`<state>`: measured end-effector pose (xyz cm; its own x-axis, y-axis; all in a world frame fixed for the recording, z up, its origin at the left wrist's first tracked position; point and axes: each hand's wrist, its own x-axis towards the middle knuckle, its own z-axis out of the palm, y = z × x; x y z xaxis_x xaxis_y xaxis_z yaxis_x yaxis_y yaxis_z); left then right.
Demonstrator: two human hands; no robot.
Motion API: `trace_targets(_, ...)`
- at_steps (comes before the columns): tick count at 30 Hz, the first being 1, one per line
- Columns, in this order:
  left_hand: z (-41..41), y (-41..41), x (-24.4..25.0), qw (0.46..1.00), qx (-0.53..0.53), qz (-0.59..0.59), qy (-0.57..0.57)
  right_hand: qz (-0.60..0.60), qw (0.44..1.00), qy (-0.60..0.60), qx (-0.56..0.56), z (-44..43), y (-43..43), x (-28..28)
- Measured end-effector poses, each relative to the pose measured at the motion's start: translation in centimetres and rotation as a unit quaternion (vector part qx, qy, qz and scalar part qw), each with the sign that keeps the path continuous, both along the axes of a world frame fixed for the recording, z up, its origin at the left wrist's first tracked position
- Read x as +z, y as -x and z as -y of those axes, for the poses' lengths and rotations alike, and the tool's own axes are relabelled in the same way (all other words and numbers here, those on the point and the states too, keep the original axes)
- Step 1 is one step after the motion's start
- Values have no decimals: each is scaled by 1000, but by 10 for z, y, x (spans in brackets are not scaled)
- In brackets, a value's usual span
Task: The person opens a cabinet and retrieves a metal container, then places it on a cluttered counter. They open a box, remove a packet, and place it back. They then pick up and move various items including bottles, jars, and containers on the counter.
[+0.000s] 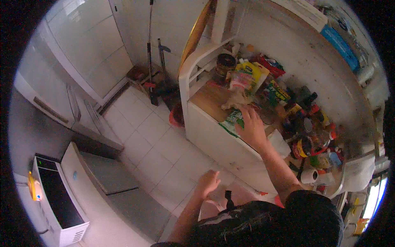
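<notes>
My right hand [251, 125] reaches over the wooden counter, its fingers at a green and white plastic packet [231, 123] near the front edge. Whether the fingers grip the packet is not clear. Just beyond the fingertips lies a crumpled, pale plastic bag [236, 99]. Behind it are a yellow pouch [251, 72] and a dark-lidded jar [226, 61]. My left hand [209, 183] hangs low in front of my body above the tiled floor, its fingers partly curled; nothing is visible in it.
Several bottles and jars crowd the counter's right part, near a paper roll [308, 176]. A microwave oven [58, 194] sits on a cabinet at lower left. Long-handled tools [149, 61] lean at the back wall. A red dustpan-like object [176, 115] stands by the counter's end.
</notes>
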<state>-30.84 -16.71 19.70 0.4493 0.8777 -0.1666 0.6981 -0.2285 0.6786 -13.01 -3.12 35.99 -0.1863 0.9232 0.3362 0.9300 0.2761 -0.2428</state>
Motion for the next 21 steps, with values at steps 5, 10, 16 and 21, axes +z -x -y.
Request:
trace_targets(5, -57, -5, 44, 999, 24, 19, -32, 71, 993, 46, -81, -78, -6, -14)
trace_targets(10, -113, -32, 68, 990, 45, 83, -100, 78, 979, 152, -114, -130, -27, -70)
trace_targets(16, -182, -62, 57, 981, 57, 80, -170, -187, 969, 60, -152, -134, -54, -14)
trace_targets(21, -210, -106, 60, 997, 60, -51, -25, -686, 711, 48, -147, -113, -109, 26)
